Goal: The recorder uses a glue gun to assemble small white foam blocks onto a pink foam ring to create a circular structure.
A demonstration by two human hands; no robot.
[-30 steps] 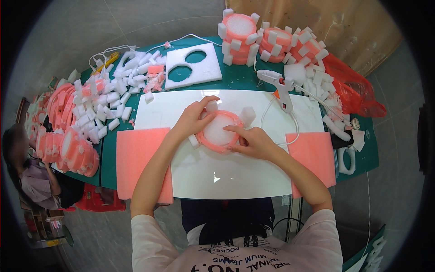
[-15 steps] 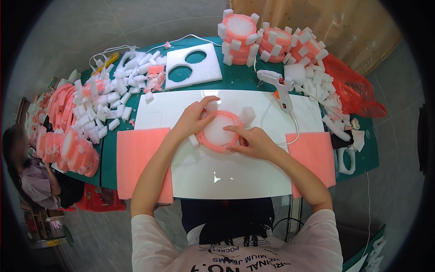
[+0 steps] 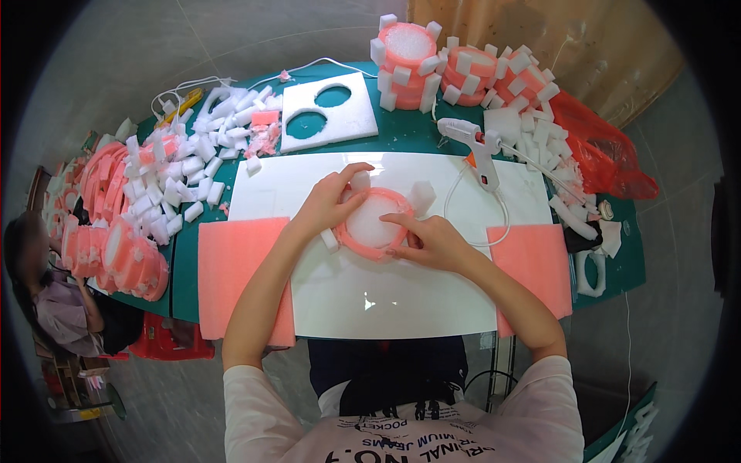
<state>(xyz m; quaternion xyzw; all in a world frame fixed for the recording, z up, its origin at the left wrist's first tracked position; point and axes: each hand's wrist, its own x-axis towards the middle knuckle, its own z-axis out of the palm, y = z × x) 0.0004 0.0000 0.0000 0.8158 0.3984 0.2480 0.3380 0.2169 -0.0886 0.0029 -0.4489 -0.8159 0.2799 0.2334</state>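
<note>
A round foam disc (image 3: pixel 369 220), white in the middle with a pink ring around it, lies on the white board (image 3: pixel 386 293). Small white foam blocks stick out from its rim. My left hand (image 3: pixel 328 202) grips the disc's upper left edge and presses a white block there. My right hand (image 3: pixel 429 239) rests on the disc's lower right edge, fingers pushing against the pink ring. A white foam block (image 3: pixel 423 196) stands at the disc's upper right rim.
A white glue gun (image 3: pixel 477 147) with its cord lies right of the disc. Pink foam sheets (image 3: pixel 239 270) flank the board. Loose white blocks (image 3: pixel 185 166) lie at left, finished discs (image 3: pixel 432 62) at back. A white foam panel with two round holes (image 3: pixel 328 116) lies behind. A person sits at far left.
My hands have shifted slightly around the disc; it stays in the same place on the board.
</note>
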